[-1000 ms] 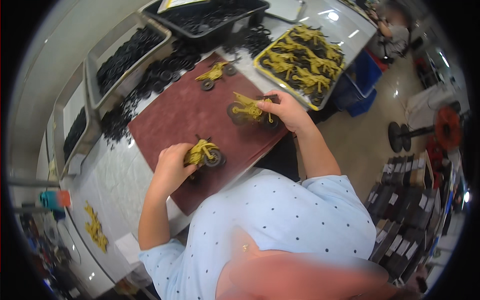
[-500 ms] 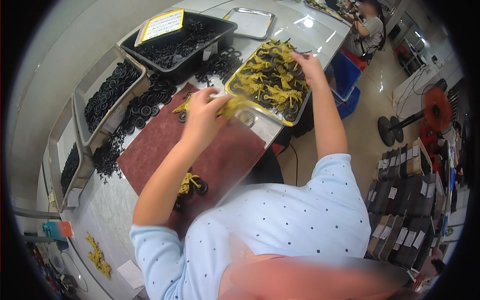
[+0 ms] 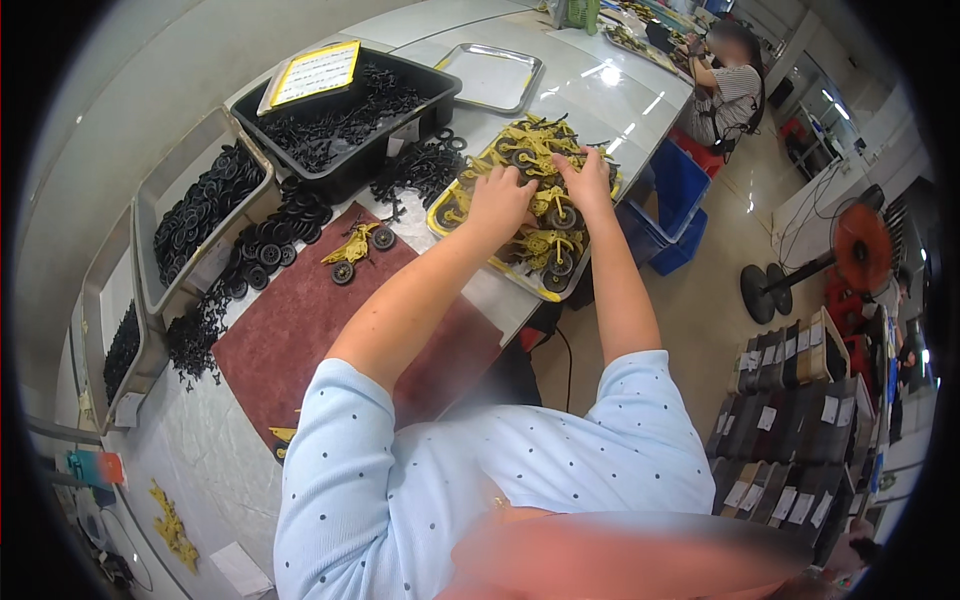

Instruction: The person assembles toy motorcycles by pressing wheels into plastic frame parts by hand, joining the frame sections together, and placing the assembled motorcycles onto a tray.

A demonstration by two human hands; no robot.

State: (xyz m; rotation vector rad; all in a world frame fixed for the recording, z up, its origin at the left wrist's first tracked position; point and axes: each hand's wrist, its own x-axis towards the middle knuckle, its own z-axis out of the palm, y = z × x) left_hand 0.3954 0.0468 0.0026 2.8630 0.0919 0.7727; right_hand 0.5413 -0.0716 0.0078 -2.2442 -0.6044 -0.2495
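A metal tray with a yellow rim holds a crowded layer of yellow toy motorcycles with black wheels. Over its left side my left hand is closed, fingers bent down onto a toy motorcycle; its fingertips are partly hidden. My right hand is at the tray's right side, its thumb and fingers around part of a toy motorcycle among the others. One more toy motorcycle lies on the dark red mat, away from both hands. Another yellow piece shows partly beside my left sleeve.
A black bin of small black parts bears a yellow-edged card. Grey bins of black wheels and small parts stand left, with loose wheels spilled alongside. Behind lies another metal tray. Blue crates and a fan stand right.
My left hand has moved right with a yellow toy motorcycle, from above the mat to the tray. My right hand has come down and slightly left, nearer to it.
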